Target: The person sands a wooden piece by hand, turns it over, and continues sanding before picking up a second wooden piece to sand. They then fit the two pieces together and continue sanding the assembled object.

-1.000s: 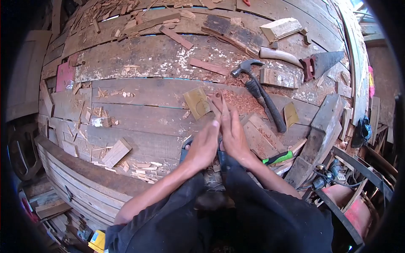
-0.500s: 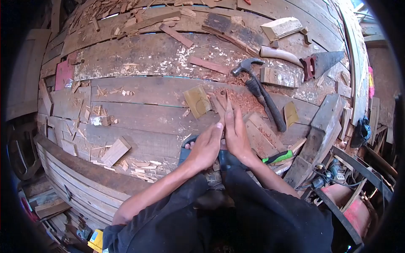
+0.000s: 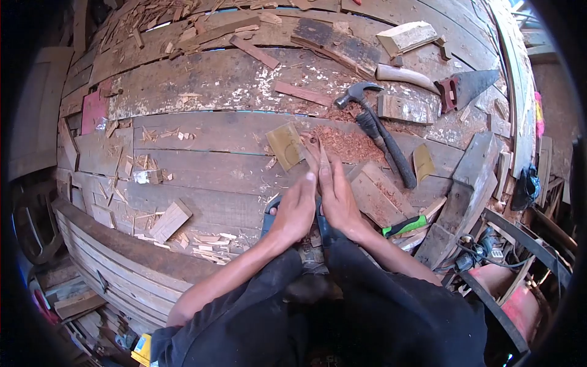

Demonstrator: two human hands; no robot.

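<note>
My left hand and my right hand are pressed together, palms facing, fingers straight and pointing away from me. Between them sits a narrow brown piece of wood with a dark round spot near its far end; the rest of it is hidden by my fingers. Just left of the fingertips lies a yellowish sheet of sandpaper with marks on it. Reddish wood shavings are heaped beyond my right hand. A wooden block rests to the right of that hand.
A claw hammer lies at the right, with a handsaw farther off. A green-handled tool is near my right forearm. A second sandpaper piece lies beside the hammer handle. Wood scraps litter the plank floor.
Both hands and the piece of wood have shifted slightly left. My right fingers have turned a little toward the left, and the palms stay together.
</note>
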